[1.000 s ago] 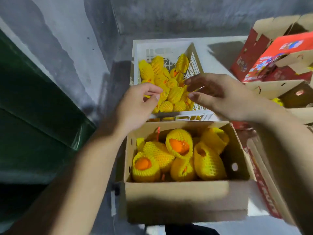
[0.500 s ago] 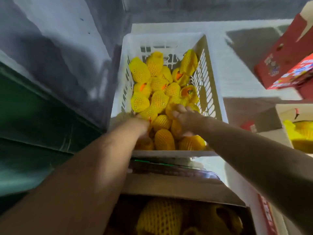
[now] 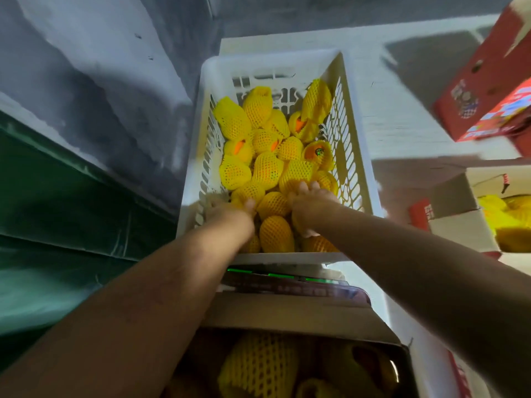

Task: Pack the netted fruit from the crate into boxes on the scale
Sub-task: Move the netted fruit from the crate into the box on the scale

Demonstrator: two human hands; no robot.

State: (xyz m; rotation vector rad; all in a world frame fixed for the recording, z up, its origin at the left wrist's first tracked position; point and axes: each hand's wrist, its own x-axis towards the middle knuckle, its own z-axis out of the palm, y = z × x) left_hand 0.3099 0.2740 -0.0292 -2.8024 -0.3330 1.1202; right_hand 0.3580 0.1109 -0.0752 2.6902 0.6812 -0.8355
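Both hands reach into the white plastic crate [image 3: 275,70] of yellow foam-netted fruit [image 3: 267,170]. The left hand [image 3: 230,214] and right hand [image 3: 310,208] lie on fruit at the near end; whether either grip has closed cannot be told. A cardboard box [image 3: 301,320] of netted fruit sits nearest the camera.

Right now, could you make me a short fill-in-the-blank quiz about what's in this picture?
1. Both hands reach into the white ____.
2. The fruit wears nets coloured ____.
3. The cardboard box nearest the camera holds netted ____.
4. The box at upper right is mostly ____.

Missing words: crate; yellow; fruit; red
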